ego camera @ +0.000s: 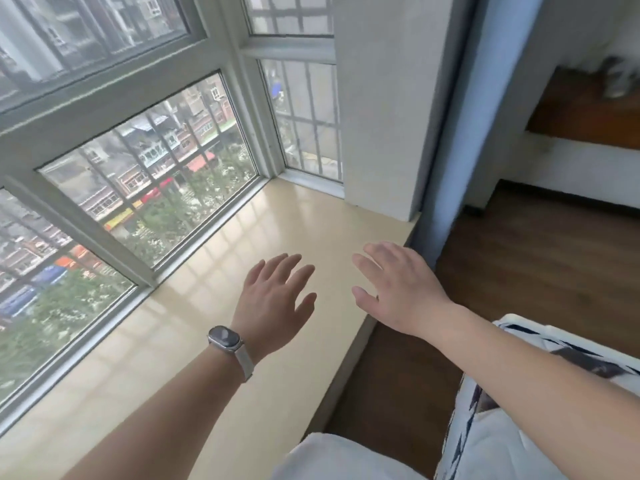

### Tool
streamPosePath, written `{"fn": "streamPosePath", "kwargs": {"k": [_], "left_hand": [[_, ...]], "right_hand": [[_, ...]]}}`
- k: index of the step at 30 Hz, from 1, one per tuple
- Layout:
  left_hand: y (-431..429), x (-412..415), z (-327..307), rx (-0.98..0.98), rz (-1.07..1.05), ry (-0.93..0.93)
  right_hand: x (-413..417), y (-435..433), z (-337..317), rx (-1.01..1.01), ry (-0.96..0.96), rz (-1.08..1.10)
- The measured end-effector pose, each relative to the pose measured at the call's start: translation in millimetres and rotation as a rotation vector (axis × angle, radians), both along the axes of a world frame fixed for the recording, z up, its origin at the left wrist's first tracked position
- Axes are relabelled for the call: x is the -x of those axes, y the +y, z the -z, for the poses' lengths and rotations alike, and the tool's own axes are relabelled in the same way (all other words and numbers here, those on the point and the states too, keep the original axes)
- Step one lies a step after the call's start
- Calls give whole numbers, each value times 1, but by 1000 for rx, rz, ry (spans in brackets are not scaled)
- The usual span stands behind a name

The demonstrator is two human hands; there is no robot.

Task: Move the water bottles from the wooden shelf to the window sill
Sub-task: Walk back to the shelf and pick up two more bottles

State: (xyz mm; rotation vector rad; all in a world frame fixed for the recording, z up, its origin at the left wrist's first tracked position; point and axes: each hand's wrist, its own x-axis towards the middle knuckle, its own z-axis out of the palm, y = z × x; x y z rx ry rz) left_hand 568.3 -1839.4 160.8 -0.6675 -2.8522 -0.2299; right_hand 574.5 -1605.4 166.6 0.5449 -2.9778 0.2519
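Both hands empty, fingers spread wide: left hand (277, 296) and right hand (398, 289) hover over the bare window sill (214, 341) — likely gauging placement. Wooden shelf (581, 112) stands well apart, upper right — a blurred object on it, possibly bottles; cannot confirm.

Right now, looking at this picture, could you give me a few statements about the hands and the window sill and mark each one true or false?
1. Both hands are empty, fingers spread. True: the left hand and right hand hold nothing.
2. A bottle stands on the window sill. False: no bottle shows on the sill.
3. A watch is on the left wrist. True.
4. The right hand rests flat on the floor. False: it is held out over the sill's edge.
5. The wooden shelf is at the upper right, blurred. True.
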Motion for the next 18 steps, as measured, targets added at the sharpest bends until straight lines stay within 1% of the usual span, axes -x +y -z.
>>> {"fn": "streamPosePath", "kwargs": {"k": [4, 12, 18], "left_hand": [[37, 22, -6, 3, 115, 40], [112, 61, -7, -25, 332, 61], [164, 114, -3, -32, 467, 45]], "right_hand": [[-8, 36, -7, 4, 21, 125], [-25, 98, -2, 49, 81, 369], [-4, 138, 2, 33, 106, 509]]}}
